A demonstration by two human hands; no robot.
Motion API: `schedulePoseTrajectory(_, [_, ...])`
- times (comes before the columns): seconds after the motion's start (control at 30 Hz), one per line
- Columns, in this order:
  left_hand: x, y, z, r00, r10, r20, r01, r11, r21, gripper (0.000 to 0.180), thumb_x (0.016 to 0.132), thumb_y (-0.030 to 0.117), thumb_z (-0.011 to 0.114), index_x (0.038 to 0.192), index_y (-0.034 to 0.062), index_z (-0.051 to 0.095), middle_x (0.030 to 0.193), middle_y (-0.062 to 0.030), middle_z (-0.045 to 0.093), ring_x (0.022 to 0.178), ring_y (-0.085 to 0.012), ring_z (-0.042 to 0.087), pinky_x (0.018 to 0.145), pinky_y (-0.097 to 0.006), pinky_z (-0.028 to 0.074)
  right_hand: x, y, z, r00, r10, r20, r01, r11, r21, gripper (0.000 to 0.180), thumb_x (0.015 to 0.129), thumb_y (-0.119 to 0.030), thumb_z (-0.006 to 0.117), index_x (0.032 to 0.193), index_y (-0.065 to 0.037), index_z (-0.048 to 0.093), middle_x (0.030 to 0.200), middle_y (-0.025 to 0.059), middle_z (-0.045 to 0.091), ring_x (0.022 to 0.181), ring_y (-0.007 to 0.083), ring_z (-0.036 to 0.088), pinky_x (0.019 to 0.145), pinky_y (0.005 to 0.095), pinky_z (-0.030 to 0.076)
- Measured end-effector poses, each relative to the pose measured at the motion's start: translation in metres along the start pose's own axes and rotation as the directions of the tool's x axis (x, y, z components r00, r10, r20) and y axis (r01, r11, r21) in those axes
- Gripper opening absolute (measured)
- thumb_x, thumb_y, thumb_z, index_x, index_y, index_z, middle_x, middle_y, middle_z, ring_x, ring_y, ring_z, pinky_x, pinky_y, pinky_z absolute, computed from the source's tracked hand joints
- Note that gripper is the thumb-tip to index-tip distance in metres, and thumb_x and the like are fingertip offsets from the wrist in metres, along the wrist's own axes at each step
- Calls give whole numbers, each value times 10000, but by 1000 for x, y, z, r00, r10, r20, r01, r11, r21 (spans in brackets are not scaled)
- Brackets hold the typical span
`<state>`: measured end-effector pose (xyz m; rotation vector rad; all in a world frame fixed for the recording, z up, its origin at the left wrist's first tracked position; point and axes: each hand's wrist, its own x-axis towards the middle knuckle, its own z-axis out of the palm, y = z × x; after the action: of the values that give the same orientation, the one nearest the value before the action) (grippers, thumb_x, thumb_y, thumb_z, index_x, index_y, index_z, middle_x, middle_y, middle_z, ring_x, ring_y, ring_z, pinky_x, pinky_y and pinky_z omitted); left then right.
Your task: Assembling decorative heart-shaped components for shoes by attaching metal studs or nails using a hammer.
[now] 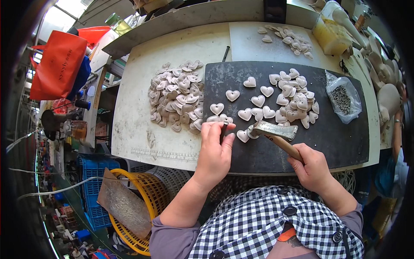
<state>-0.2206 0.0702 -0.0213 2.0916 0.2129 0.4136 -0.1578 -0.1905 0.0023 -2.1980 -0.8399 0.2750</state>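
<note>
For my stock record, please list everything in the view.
Table: one, whitish, centre
Board: one, black, on table
Sheet: one, pale, table's back
Left hearts: many, pinkish, on table
Right hearts: many, pinkish, on board
Back hearts: many, pale, on sheet
Plastic bag: one, clear, on board
Small pieces: many, grey, inside it
Tub: one, yellowish, back right
Carrier bag: one, red, far left
Crate: at least one, blue, lower left
Basket: one, yellow, lower left
Panel: one, brownish, against it
Second basket: one, grey, lower left
Hammer: one, silvery, brown-handled, over board
Short rod: one, dark, near hammer
Far clutter: too blurred to count
Checked garment: one, black-white, bottom
Left hand: one, bare, around short rod
Right hand: one, bare, around hammer
</note>
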Motion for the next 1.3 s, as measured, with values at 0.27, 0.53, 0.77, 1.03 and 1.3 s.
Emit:
schedulePoseTrajectory(0.27, [3, 1, 12, 982, -191, 4, 152, 767, -624, 167, 889, -89, 644, 1027, -3, 683, 990, -32, 681, 919, -95, 637, 793, -244, 521, 1, -13, 3, 986, 99, 136, -68, 974, -216, 196, 905, -116, 641, 1037, -31, 524, 805, 182, 640, 746, 398, 635, 640, 470, 496])
schedulePoseTrajectory(0.53, [-2, -7, 22, 993, -103, -59, 99, 992, -73, 76, 963, 5, 579, 1026, -5, 621, 938, -96, 712, 793, -174, 710, 725, -292, 582, -3, -8, 8, 982, 129, 135, -95, 967, -238, 206, 932, -175, 624, 981, -39, 478, 779, 180, 640, 697, 382, 648, 609, 468, 521])
schedulePoseTrajectory(0.77, [-1, -9, 23, 977, 213, -23, -202, 953, 225, 106, 913, -42, 595, 1000, 17, 601, 872, -96, 676, 738, -210, 699, 684, -303, 566, -2, -7, 9, 982, 125, 142, -89, 969, -231, 211, 927, -168, 630, 988, -32, 480, 783, 172, 637, 698, 374, 649, 610, 461, 525])
schedulePoseTrajectory(1.03, [4, -10, 18, 988, -157, -4, 156, 982, -105, 62, 973, 19, 559, 1013, 9, 605, 944, -99, 712, 824, -164, 710, 728, -279, 576, -2, -5, 10, 980, 128, 151, -90, 968, -236, 211, 923, -161, 634, 982, -26, 482, 807, 167, 628, 712, 361, 651, 614, 451, 528])
schedulePoseTrajectory(1.3, [3, -4, 20, 1000, -15, -19, 17, 997, 80, 85, 951, -1, 561, 993, 47, 618, 904, -71, 715, 790, -182, 705, 697, -297, 555, -2, -5, 9, 976, 161, 149, -123, 963, -239, 211, 929, -176, 631, 994, -34, 489, 789, 170, 644, 715, 368, 656, 620, 461, 526])
